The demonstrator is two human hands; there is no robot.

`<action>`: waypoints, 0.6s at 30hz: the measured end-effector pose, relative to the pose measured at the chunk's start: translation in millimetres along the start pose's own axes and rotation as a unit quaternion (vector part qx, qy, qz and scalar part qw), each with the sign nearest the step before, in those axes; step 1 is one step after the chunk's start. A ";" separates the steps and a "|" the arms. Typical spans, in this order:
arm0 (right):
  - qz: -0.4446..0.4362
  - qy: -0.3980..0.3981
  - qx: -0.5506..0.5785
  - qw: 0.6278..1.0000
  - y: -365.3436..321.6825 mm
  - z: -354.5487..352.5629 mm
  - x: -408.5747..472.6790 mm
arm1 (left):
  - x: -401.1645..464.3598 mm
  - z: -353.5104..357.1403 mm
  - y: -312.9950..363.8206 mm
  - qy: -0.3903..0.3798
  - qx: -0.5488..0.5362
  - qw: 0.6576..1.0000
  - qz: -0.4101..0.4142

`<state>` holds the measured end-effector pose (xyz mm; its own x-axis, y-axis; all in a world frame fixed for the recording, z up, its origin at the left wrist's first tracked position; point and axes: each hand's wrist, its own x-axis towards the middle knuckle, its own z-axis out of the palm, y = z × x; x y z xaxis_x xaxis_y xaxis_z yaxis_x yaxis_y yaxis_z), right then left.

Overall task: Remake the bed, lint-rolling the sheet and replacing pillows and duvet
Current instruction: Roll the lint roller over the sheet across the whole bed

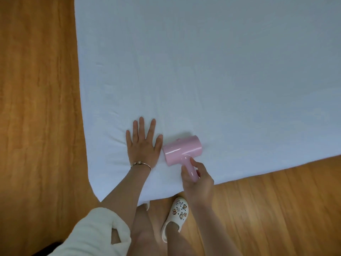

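Right hand [198, 179] grips glossy pink lint roller [181, 150] (short handle); left hand [143, 143] fingers splayed, flat on white sheet [203, 71]

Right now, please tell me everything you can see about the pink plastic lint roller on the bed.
The pink glossy plastic lint roller has a wide cylindrical head and a short rounded handle, forming a T shape. Its head lies on the white bed sheet near the mattress corner, just beside the thumb of the flat left hand. The right hand grips the handle. Its sticky surface is not visible.
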<state>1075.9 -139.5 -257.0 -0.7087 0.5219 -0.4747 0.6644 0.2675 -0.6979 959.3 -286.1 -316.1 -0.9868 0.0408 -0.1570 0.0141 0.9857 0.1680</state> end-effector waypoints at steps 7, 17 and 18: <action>0.001 -0.045 -0.028 0.999 11.7 -43.4 -14.9 | -75.8 -3.7 -6.0 -0.106 0.019 0.994 0.029; -0.033 -0.042 -0.015 0.998 -40.5 -86.1 -13.7 | -48.5 -70.5 28.0 -0.197 -0.062 0.978 -0.022; -0.041 -0.034 -0.014 0.999 -52.0 -87.1 -4.3 | -35.5 -73.8 31.1 -0.194 -0.063 0.979 -0.018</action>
<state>1065.0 -85.1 -172.0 -0.7746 0.4420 -0.4523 0.6092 0.3294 -0.7214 982.9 -269.0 -233.5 -0.8498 0.0896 -0.5195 -0.0639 0.9607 0.2702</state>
